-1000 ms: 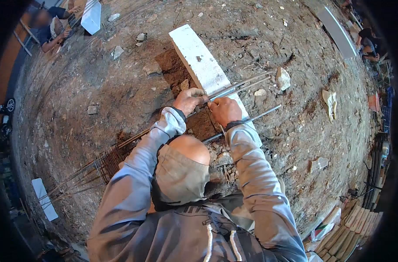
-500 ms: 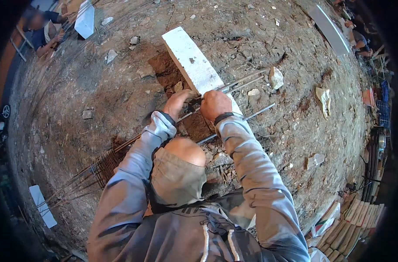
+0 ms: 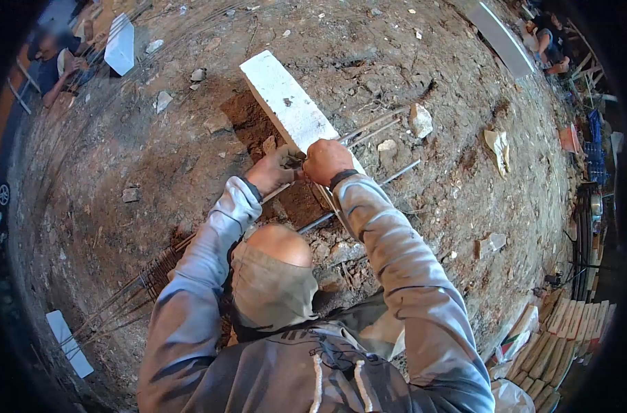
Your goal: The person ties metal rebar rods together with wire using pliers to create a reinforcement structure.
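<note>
A long white block [image 3: 293,103] lies on the dirt, and thin steel rods [image 3: 372,131] cross over it. At the block's near side my hands meet above the rods. My left hand [image 3: 273,171] is closed, fingers bent in a pinch beside a rod; what sits in them is too small to make out. Held in a fist right against it is my right hand [image 3: 327,162], its contents hidden. A thicker metal bar [image 3: 401,171] runs below, partly behind my right forearm. To the lower left, a bundle of bent steel stirrups [image 3: 155,277] surrounds the rods.
Another white block [image 3: 69,344] supports the rods at lower left. More white blocks stand at upper left [image 3: 120,45] and upper right [image 3: 503,41], with a person near each. Stones [image 3: 420,121] dot the rough ground. Stacked wooden strips [image 3: 554,344] lie at lower right.
The whole scene has shifted slightly left in view as my head moved. Both hands stay together at the rods, with the left fingers turned a little differently.
</note>
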`<state>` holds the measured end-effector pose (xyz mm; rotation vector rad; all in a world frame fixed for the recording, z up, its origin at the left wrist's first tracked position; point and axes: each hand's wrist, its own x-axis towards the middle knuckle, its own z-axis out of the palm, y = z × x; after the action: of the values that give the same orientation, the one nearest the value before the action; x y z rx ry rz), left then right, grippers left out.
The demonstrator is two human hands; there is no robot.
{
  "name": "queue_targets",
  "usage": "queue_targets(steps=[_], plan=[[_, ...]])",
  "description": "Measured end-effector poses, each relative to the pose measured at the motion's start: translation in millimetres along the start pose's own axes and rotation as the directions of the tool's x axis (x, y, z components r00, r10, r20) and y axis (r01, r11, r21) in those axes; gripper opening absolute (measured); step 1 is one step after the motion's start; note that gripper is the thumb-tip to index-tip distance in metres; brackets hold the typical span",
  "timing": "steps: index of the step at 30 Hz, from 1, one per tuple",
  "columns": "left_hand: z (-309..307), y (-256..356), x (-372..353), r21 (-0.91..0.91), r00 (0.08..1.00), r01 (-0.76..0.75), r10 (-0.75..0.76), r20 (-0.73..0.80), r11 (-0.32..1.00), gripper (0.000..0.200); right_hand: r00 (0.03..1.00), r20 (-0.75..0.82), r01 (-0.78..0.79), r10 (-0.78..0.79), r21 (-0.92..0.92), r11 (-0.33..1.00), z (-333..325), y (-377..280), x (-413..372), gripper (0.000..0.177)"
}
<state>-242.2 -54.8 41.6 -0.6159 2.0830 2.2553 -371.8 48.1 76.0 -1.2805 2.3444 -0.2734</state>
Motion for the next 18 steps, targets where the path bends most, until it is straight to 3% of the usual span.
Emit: queue_targets(steps=[1,2,4,7,8,9,11,18], plan=[[3.1,2.2,-0.5,0.208,0.995,-0.086,0.094,-0.025,0.974,0.042,0.999,0.023,0.03,-0.03,-0.005,1.0,-2.5,-0.7,-0.4,0.024],[8.0,4.1,-1.4,0.208,0.995,-0.089,0.095,-0.022,0.974,0.042,0.999,0.021,0.027,-0.027,-0.006,1.0,-3.8,-2.3,-1.5,0.024],[17.9,8.4,-1.8,0.658,0.971,-0.041,0.186,-0.153,0.752,0.042,0.998,0.009,-0.056,0.056,-0.012,0.998,-5.7,-6.8,-3.4,0.023],[17.4,-6.9,4.8,0.701,0.963,-0.062,0.228,-0.145,0.711,0.039,0.999,-0.047,-0.021,0.019,-0.043,0.999,0.5,-4.8,-3.9,0.022],[19.7,-8.6,6.0,0.811,0.963,-0.013,0.227,-0.148,0.585,0.037,0.998,-0.06,-0.029,0.028,-0.03,0.999,2.5,-3.8,-3.9,0.021],[21.9,-11.3,5.6,0.81,0.963,-0.005,0.221,-0.154,0.587,0.037,0.998,-0.053,-0.025,0.024,-0.027,0.999,4.7,-2.0,-4.7,0.021],[27.8,5.9,0.0,0.815,0.973,0.089,0.124,-0.194,0.572,0.04,0.998,-0.015,-0.066,0.067,0.046,0.997,-2.0,-3.1,-9.0,0.023],[45.9,26.5,-13.5,0.911,0.973,0.064,0.178,-0.147,0.406,0.046,0.998,-0.055,-0.025,0.027,0.047,0.999,-5.4,-1.2,-19.7,0.022]])
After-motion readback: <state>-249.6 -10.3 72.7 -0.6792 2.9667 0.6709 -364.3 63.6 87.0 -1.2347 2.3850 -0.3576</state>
